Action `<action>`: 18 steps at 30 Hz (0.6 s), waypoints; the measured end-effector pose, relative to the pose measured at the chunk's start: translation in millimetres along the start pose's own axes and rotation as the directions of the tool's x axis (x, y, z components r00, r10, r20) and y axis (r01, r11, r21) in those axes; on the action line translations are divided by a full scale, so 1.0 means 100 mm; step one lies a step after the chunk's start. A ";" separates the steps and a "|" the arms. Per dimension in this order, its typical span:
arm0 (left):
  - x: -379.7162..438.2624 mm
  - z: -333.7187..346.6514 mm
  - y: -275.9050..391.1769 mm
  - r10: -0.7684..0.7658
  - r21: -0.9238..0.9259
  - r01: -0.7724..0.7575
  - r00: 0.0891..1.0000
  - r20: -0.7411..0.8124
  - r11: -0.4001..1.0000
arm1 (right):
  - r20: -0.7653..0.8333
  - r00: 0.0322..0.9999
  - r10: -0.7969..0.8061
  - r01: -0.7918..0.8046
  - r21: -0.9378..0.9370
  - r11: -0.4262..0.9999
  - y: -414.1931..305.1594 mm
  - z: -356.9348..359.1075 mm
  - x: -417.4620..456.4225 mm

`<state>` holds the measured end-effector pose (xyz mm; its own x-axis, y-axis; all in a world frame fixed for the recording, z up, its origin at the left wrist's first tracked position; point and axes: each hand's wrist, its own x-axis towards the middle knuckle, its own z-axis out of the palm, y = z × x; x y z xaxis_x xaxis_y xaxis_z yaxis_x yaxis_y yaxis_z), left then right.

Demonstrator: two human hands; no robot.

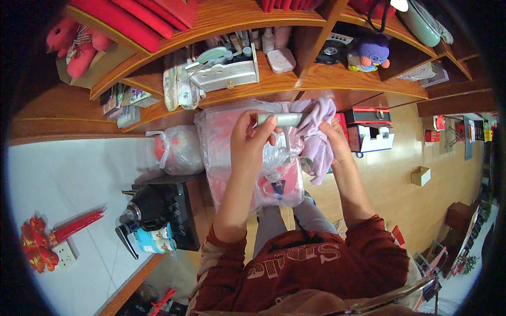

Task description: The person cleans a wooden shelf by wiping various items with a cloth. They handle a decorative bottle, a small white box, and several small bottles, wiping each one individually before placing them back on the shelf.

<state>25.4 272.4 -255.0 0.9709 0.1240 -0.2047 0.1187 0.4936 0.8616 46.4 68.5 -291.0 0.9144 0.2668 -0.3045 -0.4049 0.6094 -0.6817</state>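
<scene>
My left hand grips a pale grey-green cylinder by its left end, thumb across it. The cylinder lies roughly level, and its darker right end runs into a lilac cloth. My right hand holds that cloth bunched around the end, with the loose part hanging down; what the right fingers do behind it is hidden. Beneath both hands sit clear plastic bags with pink and white contents. One pink ribbed item with a dark bow shows through the plastic.
Wooden shelves curve along the far side, bearing a white drawer organizer and a purple plush toy. On the left are a tied plastic bag and a black kettle. Boxes stand to the right.
</scene>
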 end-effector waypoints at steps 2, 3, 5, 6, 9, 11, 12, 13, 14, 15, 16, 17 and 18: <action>-0.10 -0.02 -0.04 -0.002 0.017 0.001 0.997 0.075 1.000 | 0.005 0.997 -0.075 0.075 0.023 0.997 -0.06 -0.03 -0.02; -0.14 -0.03 -0.07 -0.003 0.024 0.000 0.994 0.112 1.000 | -0.012 0.997 -0.074 0.075 0.055 0.996 -0.09 -0.02 -0.03; -0.17 -0.04 -0.11 0.063 0.158 -0.090 0.984 0.167 0.983 | -0.045 0.997 -0.070 0.075 0.120 0.990 -0.14 0.01 -0.07; -0.19 -0.02 -0.13 0.131 0.244 -0.173 0.975 0.181 0.954 | -0.037 0.997 -0.067 0.070 0.087 0.994 -0.14 -0.04 -0.10; -0.24 0.04 -0.13 0.295 0.376 -0.360 0.929 0.222 0.854 | 0.085 0.995 -0.057 0.049 0.091 0.995 -0.13 -0.12 -0.10; -0.27 0.08 -0.13 0.331 0.382 -0.398 0.915 0.232 0.834 | 0.042 0.997 -0.060 0.055 0.116 0.992 -0.14 -0.08 -0.15; -0.27 0.10 -0.13 0.322 0.368 -0.389 0.918 0.230 0.845 | 0.050 0.996 -0.070 0.063 0.130 0.989 -0.15 -0.06 -0.16; -0.28 0.12 -0.12 0.314 0.354 -0.379 0.922 0.228 0.855 | 0.059 0.995 -0.081 0.072 0.144 0.987 -0.16 -0.06 -0.17; -0.29 0.15 -0.10 0.309 0.327 -0.375 0.921 0.238 0.867 | 0.062 0.993 -0.096 0.086 0.147 0.985 -0.15 -0.10 -0.18; -0.31 0.19 -0.07 0.305 0.299 -0.372 0.920 0.248 0.879 | 0.059 0.992 -0.114 0.104 0.140 0.985 -0.16 -0.09 -0.19; -0.32 0.21 -0.05 0.301 0.271 -0.368 0.918 0.257 0.890 | 0.056 0.990 -0.131 0.123 0.134 0.983 -0.17 -0.06 -0.21; -0.32 0.22 -0.05 0.265 0.293 -0.330 0.934 0.241 0.897 | 0.053 0.987 -0.149 0.141 0.127 0.982 -0.18 -0.05 -0.23; -0.33 0.22 -0.05 0.227 0.314 -0.291 0.948 0.225 0.904 | 0.044 0.989 -0.140 0.134 0.120 0.984 -0.19 -0.06 -0.24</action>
<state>-2.7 246.5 -242.7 0.9937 0.0358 0.1060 -0.1100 0.1400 0.9840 32.4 46.5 -275.0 0.9613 0.2115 -0.1765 -0.2754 0.7247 -0.6316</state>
